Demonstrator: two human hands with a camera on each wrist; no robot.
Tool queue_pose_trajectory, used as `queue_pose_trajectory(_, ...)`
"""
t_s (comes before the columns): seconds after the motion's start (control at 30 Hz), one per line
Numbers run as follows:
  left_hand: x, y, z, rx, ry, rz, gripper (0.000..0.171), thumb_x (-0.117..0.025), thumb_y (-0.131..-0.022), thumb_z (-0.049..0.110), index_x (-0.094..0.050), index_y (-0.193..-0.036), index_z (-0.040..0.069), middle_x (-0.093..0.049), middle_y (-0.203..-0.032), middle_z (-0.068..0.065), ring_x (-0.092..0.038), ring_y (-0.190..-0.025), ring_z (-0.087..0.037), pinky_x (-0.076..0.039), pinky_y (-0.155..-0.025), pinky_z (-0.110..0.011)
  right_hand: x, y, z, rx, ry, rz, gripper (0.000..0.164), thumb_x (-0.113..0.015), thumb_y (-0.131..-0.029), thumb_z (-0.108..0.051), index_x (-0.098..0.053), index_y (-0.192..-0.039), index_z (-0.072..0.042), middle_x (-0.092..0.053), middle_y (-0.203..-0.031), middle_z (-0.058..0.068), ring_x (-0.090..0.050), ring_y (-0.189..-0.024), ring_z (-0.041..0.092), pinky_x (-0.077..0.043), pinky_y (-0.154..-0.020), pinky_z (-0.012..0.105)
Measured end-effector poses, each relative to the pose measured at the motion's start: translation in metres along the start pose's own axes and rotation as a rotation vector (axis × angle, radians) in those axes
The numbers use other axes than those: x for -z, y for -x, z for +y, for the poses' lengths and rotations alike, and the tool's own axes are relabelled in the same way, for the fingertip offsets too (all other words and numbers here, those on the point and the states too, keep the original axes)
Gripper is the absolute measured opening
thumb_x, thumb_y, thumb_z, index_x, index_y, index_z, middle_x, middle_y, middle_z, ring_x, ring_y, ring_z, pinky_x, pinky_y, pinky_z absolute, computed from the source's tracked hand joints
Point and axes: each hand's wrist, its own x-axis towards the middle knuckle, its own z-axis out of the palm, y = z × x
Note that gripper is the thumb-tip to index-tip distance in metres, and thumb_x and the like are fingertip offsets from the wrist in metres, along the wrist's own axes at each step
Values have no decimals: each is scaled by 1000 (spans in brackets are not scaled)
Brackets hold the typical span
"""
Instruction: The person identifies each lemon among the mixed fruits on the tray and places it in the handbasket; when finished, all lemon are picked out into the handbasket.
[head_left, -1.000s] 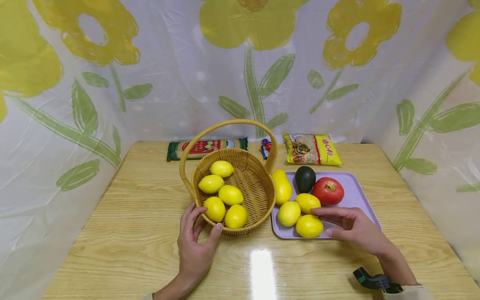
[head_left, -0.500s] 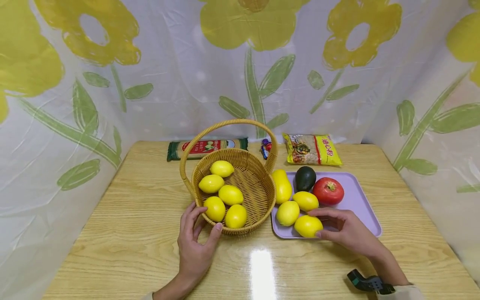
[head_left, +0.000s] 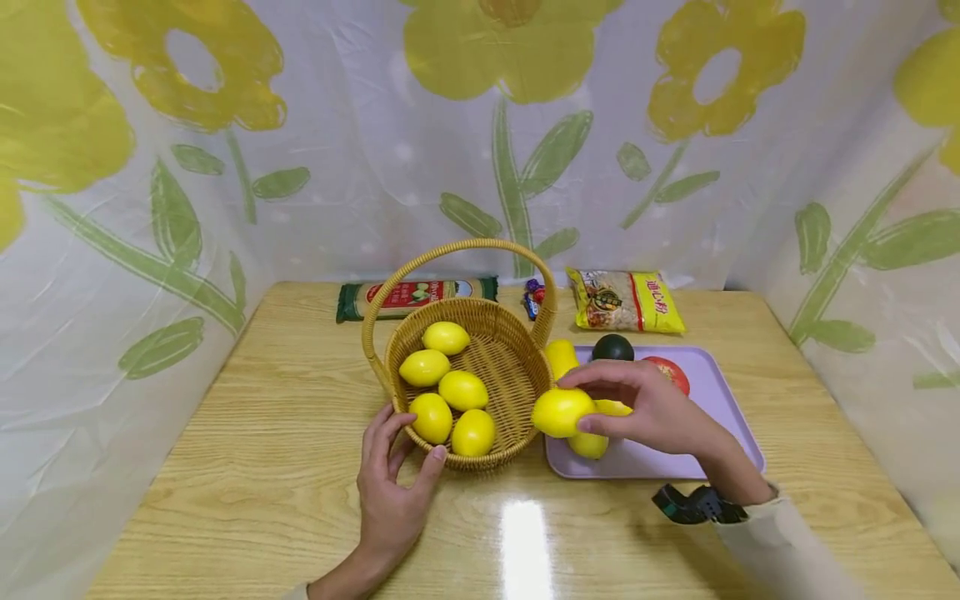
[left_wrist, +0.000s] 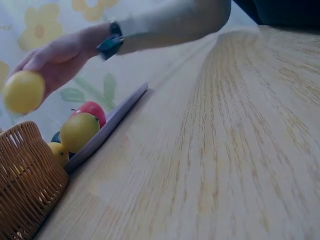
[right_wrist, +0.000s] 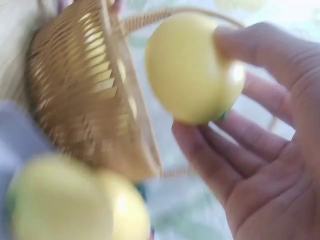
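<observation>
Wooden tabletop (head_left: 262, 467) is stretching out under both hands, with a flower-printed curtain (head_left: 315, 167) hanging behind it. Nearest the camera, the left hand (head_left: 390, 492) is resting against the near outer wall of the wicker basket (head_left: 517, 375), fingers relaxed and spread, holding nothing. Just past its fingertips, five lemons (head_left: 450, 392) are lying inside the basket. To the right, the right hand (head_left: 645, 408) is gripping a lemon (head_left: 561, 412) between thumb and curled fingers, holding it in the air just beside the basket's right rim, above the left edge of the purple tray (head_left: 720, 417). Directly under this grip, two more lemons (head_left: 588, 444) are sitting on the tray. Beyond the knuckles, a long yellow fruit (head_left: 558, 357), an avocado (head_left: 612, 347) and a red tomato (head_left: 671, 371) are lying partly hidden. Farther still, a noodle packet (head_left: 416, 293), wrapped sweets (head_left: 532, 296) and a snack bag (head_left: 626, 300) are lying along the table's back edge.
</observation>
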Motion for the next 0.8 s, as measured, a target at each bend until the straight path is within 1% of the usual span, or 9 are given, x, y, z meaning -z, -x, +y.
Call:
queue_pose_trajectory(0.07,0,1,1,13,-1,-1,51,-80,-96,-1,-59,-142,-2,-36,-168,-20,-45,-152,-45,-49,-120,-21,-10,-19,-2,36,81,-28,44,-87,-95,-10,-75,-137,-20,-76,-135,-1,-74,-116,17,-67,-98,34)
queue_pose_trajectory(0.17,0,2,2,26,-5,-1,51,-81,-95,0,-59,-141,-2,-36,-168,-19,-45,-152,-44,-49,-120,-21,-23,-42,-5,53,234,-92,39,-86,-98,-21,-76,-135,-24,-77,-133,-8,-72,-116,12,-66,-97,35)
queue_pose_trajectory(0.27,0,1,2,24,-6,0,51,-81,-96,0,-59,-142,-3,-36,-169,-20,-45,-152,-44,-48,-120,-21,-36,-59,-8,46,332,-169,36,-85,-98,-24,-78,-132,-24,-77,-130,-11,-71,-114,9,-65,-96,36)
queue_pose_trajectory(0.37,1,0,1,18,-12,0,51,-80,-96,1,-59,-142,-3,-36,-169,-20,-44,-153,-44,-48,-120,-21,-51,-70,-8,32,327,-224,35,-86,-96,-24,-79,-130,-21,-78,-128,-9,-71,-113,9,-65,-97,38)
queue_pose_trajectory(0.43,1,0,1,17,-13,4,51,-80,-96,2,-59,-142,-3,-36,-169,-19,-45,-153,-42,-48,-120,-20,-63,-75,-8,40,332,-236,35,-87,-96,-26,-79,-130,-19,-79,-127,-8,-72,-115,9,-64,-100,39)
queue_pose_trajectory(0.53,2,-1,1,14,-10,8,50,-81,-96,2,-60,-141,-2,-37,-168,-19,-46,-153,-40,-48,-120,-20,-78,-81,-7,54,316,-214,34,-87,-97,-28,-79,-129,-18,-79,-127,-7,-72,-117,9,-64,-103,39)
queue_pose_trajectory(0.6,3,-2,1,7,-2,6,50,-81,-96,1,-60,-141,-2,-38,-168,-20,-46,-151,-41,-50,-120,-22,-84,-82,-7,59,270,-186,34,-86,-98,-28,-79,-129,-18,-79,-128,-7,-72,-119,10,-64,-104,39)
queue_pose_trajectory(0.7,3,-2,1,-1,7,1,50,-81,-95,0,-61,-141,-1,-38,-167,-22,-45,-151,-45,-51,-120,-24,-84,-77,-5,43,129,-139,34,-85,-99,-26,-78,-131,-17,-79,-130,-5,-74,-121,15,-64,-106,44)
queue_pose_trajectory(0.8,3,-1,0,2,7,-3,50,-81,-95,0,-61,-142,0,-38,-167,-22,-44,-151,-46,-51,-119,-24,-73,-65,-2,21,-54,-100,37,-84,-99,-17,-77,-135,-14,-78,-135,1,-74,-125,25,-63,-108,48)
